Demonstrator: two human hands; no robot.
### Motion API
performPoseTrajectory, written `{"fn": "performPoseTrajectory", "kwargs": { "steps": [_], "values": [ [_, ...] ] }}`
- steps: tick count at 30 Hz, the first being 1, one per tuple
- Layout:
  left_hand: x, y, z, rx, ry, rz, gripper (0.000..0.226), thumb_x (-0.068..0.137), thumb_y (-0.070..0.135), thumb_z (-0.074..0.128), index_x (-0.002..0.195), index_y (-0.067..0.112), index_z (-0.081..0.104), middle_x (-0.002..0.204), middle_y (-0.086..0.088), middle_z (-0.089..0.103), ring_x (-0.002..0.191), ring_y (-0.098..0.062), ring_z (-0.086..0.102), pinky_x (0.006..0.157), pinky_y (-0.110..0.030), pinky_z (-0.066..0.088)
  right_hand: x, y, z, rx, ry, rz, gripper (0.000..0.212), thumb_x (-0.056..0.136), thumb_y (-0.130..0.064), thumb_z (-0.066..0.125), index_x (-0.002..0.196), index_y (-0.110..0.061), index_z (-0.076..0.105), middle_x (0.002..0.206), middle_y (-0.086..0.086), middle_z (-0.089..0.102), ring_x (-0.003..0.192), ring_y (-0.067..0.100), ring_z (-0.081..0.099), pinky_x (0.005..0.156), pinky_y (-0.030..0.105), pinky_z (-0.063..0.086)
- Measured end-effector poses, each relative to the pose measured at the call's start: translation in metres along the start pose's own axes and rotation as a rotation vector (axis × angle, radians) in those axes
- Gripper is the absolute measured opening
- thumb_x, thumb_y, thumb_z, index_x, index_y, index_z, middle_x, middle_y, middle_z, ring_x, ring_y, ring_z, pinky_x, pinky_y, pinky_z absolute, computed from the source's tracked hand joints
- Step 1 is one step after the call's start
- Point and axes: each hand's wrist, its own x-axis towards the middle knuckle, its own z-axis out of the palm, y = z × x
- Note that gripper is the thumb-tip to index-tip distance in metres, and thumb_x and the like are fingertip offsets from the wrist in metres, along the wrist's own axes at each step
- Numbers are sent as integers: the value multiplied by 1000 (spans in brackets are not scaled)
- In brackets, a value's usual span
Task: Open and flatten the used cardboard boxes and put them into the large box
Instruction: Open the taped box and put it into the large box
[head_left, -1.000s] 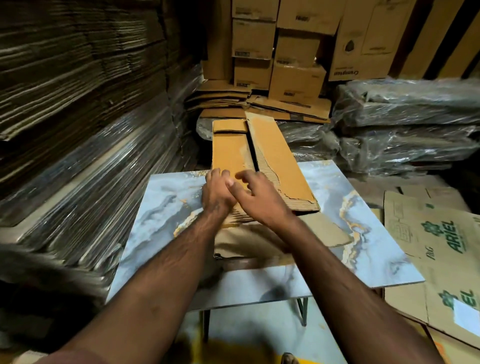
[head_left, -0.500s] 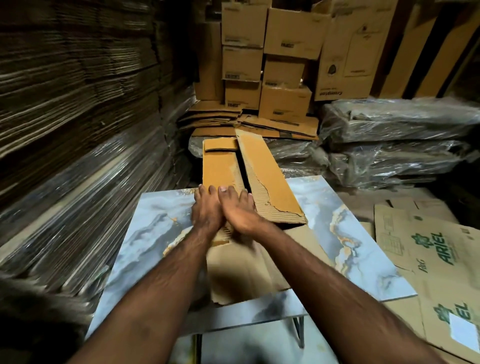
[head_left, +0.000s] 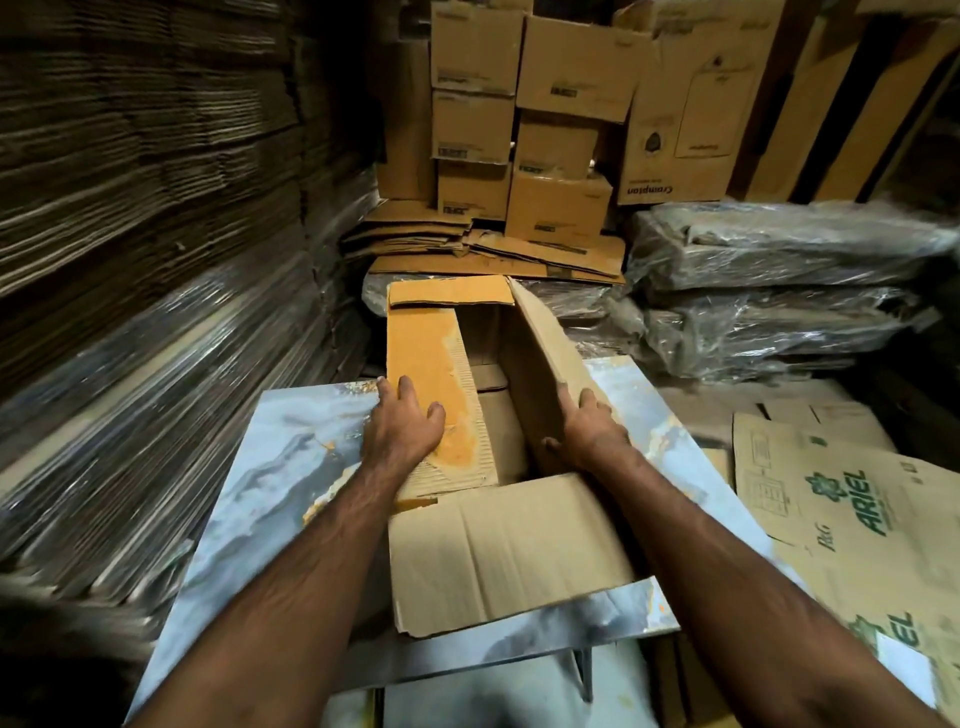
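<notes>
One long corrugated box (head_left: 483, 415) lies on the marbled table (head_left: 291, 467) (top torn, fluting bare). Left hand (head_left: 402, 431) presses its left flap, fingers straight; right hand (head_left: 584, 428) grips the right flap.

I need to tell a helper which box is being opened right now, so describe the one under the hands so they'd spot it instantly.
Find the marble-patterned table in the middle of the storeroom. On it lies a long cardboard box, top flaps spread, with the left hand pressing its left flap and the right hand gripping the right one. Unlike the closed stacked boxes behind, it has orange, torn flaps.
</notes>
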Motion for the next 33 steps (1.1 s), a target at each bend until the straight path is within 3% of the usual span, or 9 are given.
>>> {"fn": "performPoseTrajectory", "kwargs": {
  "steps": [4, 8, 12, 15, 18, 21, 25, 27, 33],
  "values": [
    [-10, 5, -1, 7, 2, 164, 66, 92, 57, 47, 143, 17, 37, 143, -16, 34, 120, -41, 50, 96, -45, 47, 11, -7, -20, -57, 50, 0, 50, 96, -24, 50, 144, -20, 34, 133, 14, 53, 120, 34, 54, 84, 44, 48],
    [-31, 15, -3, 28, 8, 235, 54, 92, 51, 51, 136, 20, 44, 136, -10, 41, 114, -35, 53, 92, -42, 48, 31, -24, -49, -232, 100, 24, 47, 97, -40, 51, 137, -15, 50, 137, 15, 49, 125, 33, 47, 102, 54, 41],
    [-25, 44, -10, 33, -2, 48, 29, 92, 37, 49, 114, 19, 49, 124, -11, 42, 102, -35, 56, 84, -41, 49, 68, -36, -54, -153, 85, -110, 55, 96, -42, 52, 143, -16, 41, 145, 17, 39, 134, 36, 38, 108, 57, 36],
    [8, 67, -13, 145, -73, -68, 42, 92, 40, 49, 126, 15, 47, 131, -15, 39, 116, -34, 49, 88, -42, 45, 103, -34, -46, -144, 10, -239, 58, 95, -40, 55, 145, -19, 37, 150, 17, 34, 140, 38, 31, 112, 61, 28],
    [54, 83, -8, 158, -133, -63, 55, 93, 44, 50, 138, 16, 38, 144, -16, 32, 127, -34, 41, 97, -46, 44, 140, -29, -32, -156, -69, -277, 69, 95, -36, 58, 153, -24, 23, 157, 17, 25, 145, 39, 24, 115, 62, 22],
    [98, 92, 5, 127, -154, -63, 62, 94, 52, 49, 143, 20, 33, 151, -17, 26, 135, -34, 33, 103, -50, 39, 175, -21, -20, -208, -115, -262, 84, 95, -32, 59, 158, -26, 3, 164, 19, 2, 151, 40, 5, 118, 62, 12],
    [136, 98, 22, 88, -186, -75, 77, 91, 67, 42, 156, 35, 15, 163, -16, -9, 148, -41, 12, 112, -56, 29, 222, -12, -9, -257, 39, -305, 93, 95, -36, 58, 157, -27, -10, 161, 19, -21, 150, 39, -16, 119, 61, 4],
    [145, 99, 29, 72, -178, -85, 81, 90, 73, 39, 157, 38, 10, 162, -14, -21, 148, -42, 12, 113, -54, 29, 244, -9, -10, -267, 136, -318, 97, 92, -42, 60, 157, -27, -12, 160, 17, -25, 149, 39, -19, 118, 62, 1],
    [148, 101, 40, 184, -126, -38, 83, 88, 77, 33, 157, 37, 9, 164, -14, -8, 140, -41, 30, 107, -48, 36, 306, -24, -39, -198, 220, -328, 98, 91, -45, 58, 156, -28, -14, 158, 13, -33, 146, 40, -27, 115, 65, -6]
  ]
}}
